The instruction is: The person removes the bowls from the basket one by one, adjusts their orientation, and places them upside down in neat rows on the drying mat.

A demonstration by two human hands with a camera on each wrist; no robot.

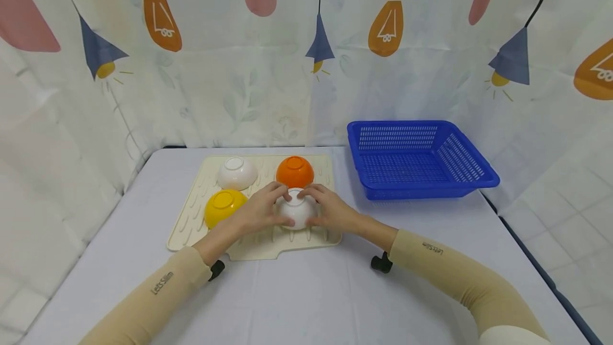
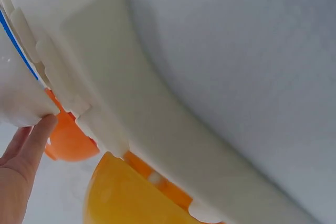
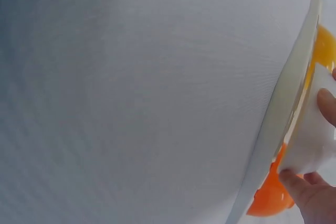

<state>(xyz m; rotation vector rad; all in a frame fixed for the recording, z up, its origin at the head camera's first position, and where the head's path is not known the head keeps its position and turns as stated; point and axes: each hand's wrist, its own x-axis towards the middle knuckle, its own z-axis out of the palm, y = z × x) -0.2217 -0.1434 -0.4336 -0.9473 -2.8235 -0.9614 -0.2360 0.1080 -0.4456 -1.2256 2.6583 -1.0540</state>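
Note:
An upside-down white bowl [image 1: 298,213] sits at the front right of a cream draining mat [image 1: 261,249]. My left hand [image 1: 262,207] grips its left side, fingers curled near the base ring and thumb low by the rim. On the opposite side my right hand [image 1: 333,210] holds it the same way. Behind it an orange bowl [image 1: 295,170] rests upside down. A yellow bowl [image 1: 223,205] lies inverted left of my left hand, with a second white bowl [image 1: 237,172] behind it. The right wrist view shows fingertips at the held bowl's rim [image 3: 310,145].
A blue plastic basket [image 1: 421,169] stands at the back right of the white-covered table [image 1: 306,302]. Behind the table hangs a curtain [image 1: 210,89] printed with lamps and bulbs. Dark wrist straps [image 1: 381,263] jut out below both wrists.

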